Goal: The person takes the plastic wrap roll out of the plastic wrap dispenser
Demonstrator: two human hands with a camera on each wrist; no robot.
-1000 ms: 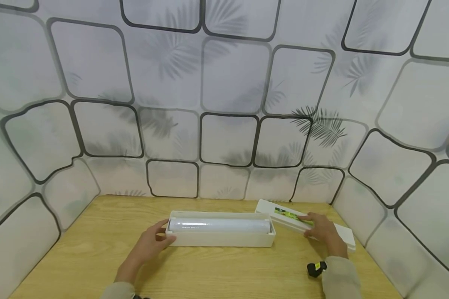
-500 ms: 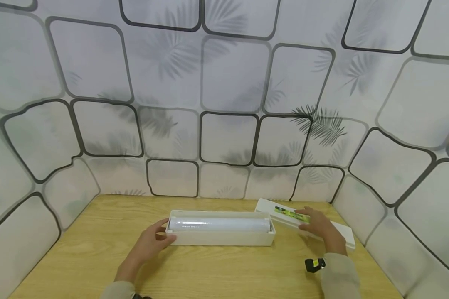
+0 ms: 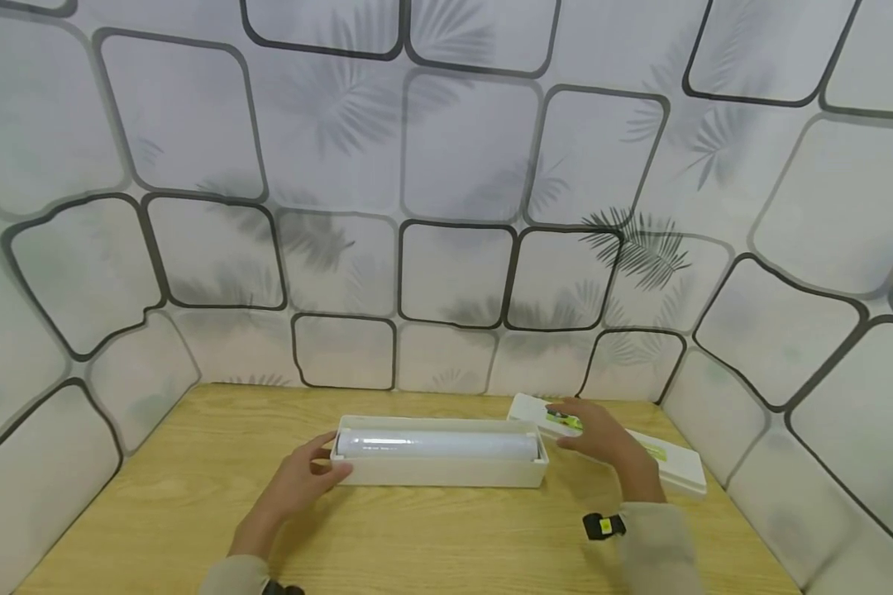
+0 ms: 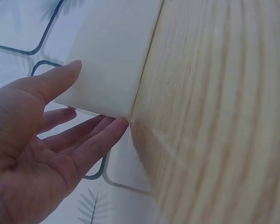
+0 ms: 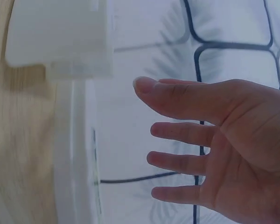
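A long white box [image 3: 446,473] stands on the table, its top uncovered, with a roll of plastic cling film [image 3: 446,446] lying along it. My left hand [image 3: 298,486] holds the box's left end. In the left wrist view, the thumb lies on the box's front face [image 4: 112,56] and the fingertips touch its end. To the right lies a long white lid [image 3: 680,464] with a green label, set at a slant. Over the lid's middle hovers my right hand [image 3: 603,436], fingers spread and holding nothing; the right wrist view shows its palm [image 5: 242,158] apart from the lid [image 5: 70,186].
The wooden table [image 3: 432,537] runs back to a patterned cloth wall [image 3: 454,273], which also encloses the left and right sides. The lid's far left end sits close behind the box's right end. A dark band with a small device [image 3: 603,526] is on my right wrist.
My right hand has come off the lid's middle and moved left along it, uncovering the right part of the label. The left hand, box and lid have stayed in place.
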